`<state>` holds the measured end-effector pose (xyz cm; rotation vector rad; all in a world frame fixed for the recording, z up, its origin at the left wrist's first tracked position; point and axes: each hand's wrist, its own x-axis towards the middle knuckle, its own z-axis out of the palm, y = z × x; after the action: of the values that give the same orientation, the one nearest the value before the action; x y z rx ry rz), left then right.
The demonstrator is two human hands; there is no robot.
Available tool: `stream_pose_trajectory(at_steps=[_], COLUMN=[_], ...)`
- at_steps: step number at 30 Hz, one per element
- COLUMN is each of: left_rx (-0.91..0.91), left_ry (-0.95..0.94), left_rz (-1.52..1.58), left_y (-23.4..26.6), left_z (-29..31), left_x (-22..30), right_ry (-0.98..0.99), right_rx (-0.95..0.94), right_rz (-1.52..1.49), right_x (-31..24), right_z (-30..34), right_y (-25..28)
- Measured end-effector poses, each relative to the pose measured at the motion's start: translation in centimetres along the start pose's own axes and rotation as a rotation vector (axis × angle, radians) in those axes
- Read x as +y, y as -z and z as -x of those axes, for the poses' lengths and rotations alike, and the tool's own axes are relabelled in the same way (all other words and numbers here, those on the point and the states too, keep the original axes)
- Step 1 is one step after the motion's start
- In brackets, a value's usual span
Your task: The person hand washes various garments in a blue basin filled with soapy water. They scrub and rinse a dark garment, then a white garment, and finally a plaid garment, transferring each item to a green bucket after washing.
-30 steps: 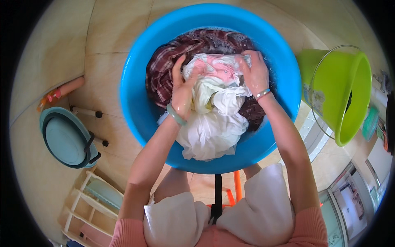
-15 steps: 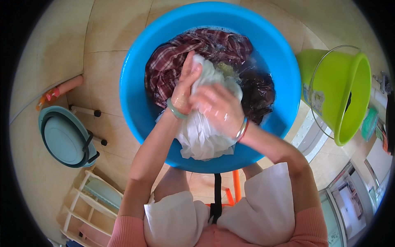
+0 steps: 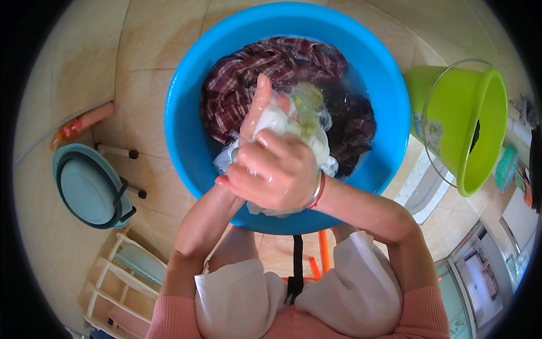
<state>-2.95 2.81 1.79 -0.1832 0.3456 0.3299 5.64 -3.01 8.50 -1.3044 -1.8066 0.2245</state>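
Note:
A white cloth (image 3: 320, 146) is bunched between my two wet hands, inside a large blue basin (image 3: 389, 93). My left hand (image 3: 257, 113) lies under and beside it, wrapped against the cloth with one digit sticking up. Across the top, my right hand (image 3: 279, 175) presses on the cloth with curled fingers, near my left wrist. Soaking around them are a maroon plaid garment (image 3: 228, 93) at the far left and a dark garment (image 3: 355, 133) at the right. A yellowish-green thing (image 3: 309, 107) shows beside the cloth; its kind is unclear.
On the right lies a lime-green bucket (image 3: 451, 124) with a wire handle, tipped sideways, beside a white ridged board (image 3: 420, 192). A folded grey-green basin (image 3: 87, 189) leans at the left, near a cream rack (image 3: 113, 282). Orange stool legs (image 3: 324, 251) stand between my knees.
My right hand has slid toward me and to the left over the cloth, its fingers now curled. The cloth is more bunched, and more of the yellowish-green thing shows.

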Motion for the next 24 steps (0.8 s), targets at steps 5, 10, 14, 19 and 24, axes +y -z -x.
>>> stream_pose_trajectory(at_steps=[5, 10, 14, 19, 24], left_rx=[0.420, 0.740, 0.598, 0.501, 0.251], left_ry=[-0.419, -0.411, -0.490, -0.491, -0.087], left_rz=[-0.456, -0.639, -1.299, -2.511, -2.905], left_y=[-0.2, -4.5, -1.1, 1.0, 5.0], left_z=[0.6, 0.0, 1.4, 0.7, -1.9], left_x=[-2.6, -3.3, 0.2, -0.5, -0.5], right_ry=[-0.020, -0.373, -0.751, -0.445, -0.429], right_rx=[0.140, 0.030, 0.106, -0.330, -0.718], right_rz=[-0.155, 0.147, 0.105, 0.443, 0.544], right_x=[3.3, 12.9, 14.8, 12.9, 14.8], right_z=[0.6, 5.7, 6.9, 8.4, 9.5], right_y=[-0.8, 1.0, 3.5, 1.4, -2.1])
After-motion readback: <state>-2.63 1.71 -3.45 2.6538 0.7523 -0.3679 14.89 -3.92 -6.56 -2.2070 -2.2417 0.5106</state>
